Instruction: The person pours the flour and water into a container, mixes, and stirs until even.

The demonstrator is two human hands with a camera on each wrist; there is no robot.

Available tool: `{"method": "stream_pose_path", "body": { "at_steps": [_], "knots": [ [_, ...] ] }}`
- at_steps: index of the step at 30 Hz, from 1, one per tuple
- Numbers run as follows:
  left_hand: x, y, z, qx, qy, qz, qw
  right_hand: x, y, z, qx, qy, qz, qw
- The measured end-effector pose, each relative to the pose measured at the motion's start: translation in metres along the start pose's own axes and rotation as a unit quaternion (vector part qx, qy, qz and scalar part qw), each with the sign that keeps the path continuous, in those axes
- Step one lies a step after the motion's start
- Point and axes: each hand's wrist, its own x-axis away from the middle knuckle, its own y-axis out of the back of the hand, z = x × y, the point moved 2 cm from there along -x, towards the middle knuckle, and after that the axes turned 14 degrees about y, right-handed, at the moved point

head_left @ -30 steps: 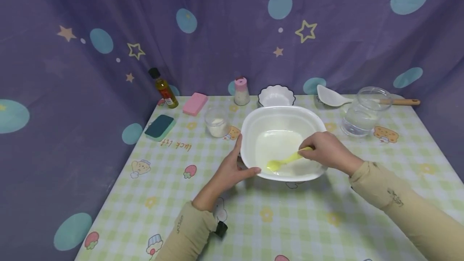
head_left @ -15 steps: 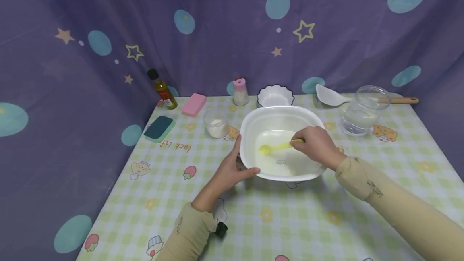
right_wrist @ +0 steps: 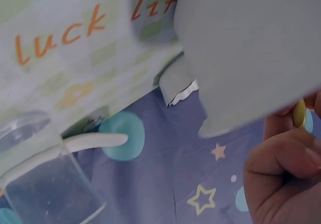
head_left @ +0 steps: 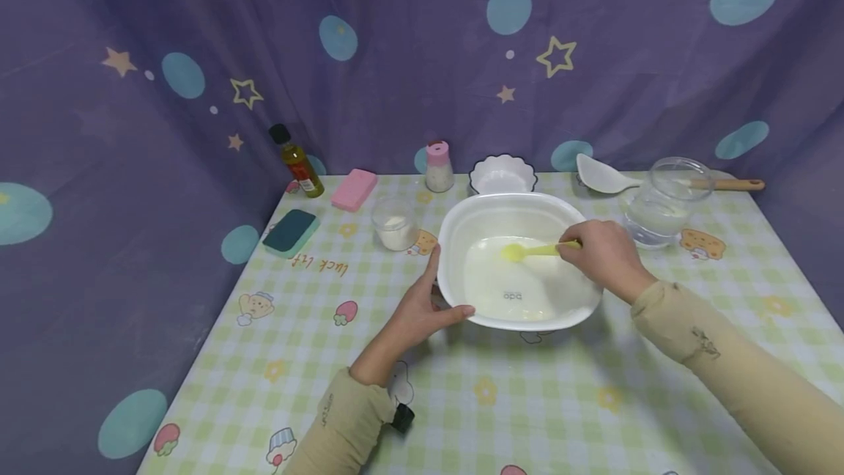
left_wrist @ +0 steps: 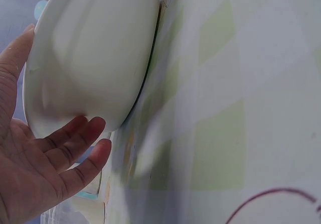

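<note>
A white basin (head_left: 527,321) with pale, milky liquid inside stands mid-table. My left hand (head_left: 418,306) holds its near left corner, thumb at the rim. In the left wrist view, several of that hand's fingers (left_wrist: 93,131) lie against or just under the outer wall (left_wrist: 105,53). My right hand (head_left: 603,255) pinches the handle of a yellow spoon (head_left: 514,251) over the basin's right side, its bowl toward the left at the liquid. The right wrist view shows the curled fingers (right_wrist: 278,158) around the handle end, with the basin wall (right_wrist: 251,53) hiding the rest of the spoon.
Behind the basin are a scalloped white dish (head_left: 503,174) and a pink-topped shaker (head_left: 438,167). To the left stand a glass cup of white powder (head_left: 395,229), two sponges (head_left: 290,232) and an oil bottle (head_left: 298,163). A water jug (head_left: 659,211) and white spatula (head_left: 603,176) are right.
My right hand has swept the spoon through the basin, first left and away from me, then back right toward the far side. My left hand stays at the basin's corner.
</note>
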Motion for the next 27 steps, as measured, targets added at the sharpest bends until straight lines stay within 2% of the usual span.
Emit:
{"method": "stream_pose_path", "body": {
  "at_steps": [10,16,27],
  "knots": [
    [-0.012,-0.003,0.025,-0.014,0.002,-0.018,0.9997,0.013,0.019,-0.012,-0.012,-0.018,0.025,0.999],
    [-0.012,-0.003,0.026,-0.015,0.001,-0.018,0.9997,0.019,0.028,-0.013,-0.024,-0.034,0.048,0.998],
    [-0.013,-0.003,0.026,-0.018,0.004,-0.022,0.9996,0.025,0.039,-0.008,-0.049,-0.025,0.093,0.994]
  ]
}}
